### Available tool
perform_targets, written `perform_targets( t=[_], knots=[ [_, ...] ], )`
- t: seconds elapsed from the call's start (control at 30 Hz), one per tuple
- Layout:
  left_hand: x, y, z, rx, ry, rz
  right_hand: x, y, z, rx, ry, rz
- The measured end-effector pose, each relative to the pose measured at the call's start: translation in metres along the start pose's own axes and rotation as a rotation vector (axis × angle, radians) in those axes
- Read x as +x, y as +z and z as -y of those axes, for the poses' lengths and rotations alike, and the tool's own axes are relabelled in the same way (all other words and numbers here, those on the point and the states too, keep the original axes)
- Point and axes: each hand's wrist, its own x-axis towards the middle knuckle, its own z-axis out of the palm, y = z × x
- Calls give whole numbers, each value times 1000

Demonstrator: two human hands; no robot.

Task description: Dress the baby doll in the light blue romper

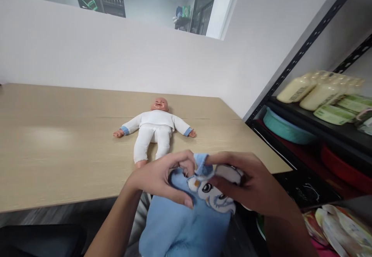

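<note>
1. At lower centre, a blue garment (171, 222) bears a face patch (207, 189).
2. Left of the patch, the left hand (161, 179), fingers curled, grips the garment's upper edge.
3. Right of it, the right hand (254, 183) pinches the garment.
4. At mid-frame, a doll (157, 119) lies face-up on the table (72, 152).

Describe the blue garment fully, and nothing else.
The blue garment is light blue, soft-looking cloth. Its upper part bears a white cartoon design with dark eyes and a small orange spot. It is bunched at the top, where the left hand and right hand hold it, a small blue edge raised between them. The rest drapes downward, nearer than the table, and is cut off by the frame.
</note>
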Motion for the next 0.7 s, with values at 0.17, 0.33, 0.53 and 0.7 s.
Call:
perform_targets(
  t=[0.17,0.33,0.53,0.7],
  knots=[
    [17,-8,-12,153,101,-144,18,-18,-4,-34,-15,93],
    [34,-15,-14,342,159,-273,30,-23,-1,-2,-104,133],
    [43,-34,-23,419,310,-35,41,-34,0,-70,-152,108],
    [33,-37,-29,363,91,74,45,-46,-11,-102,-37,-86]
  ],
)
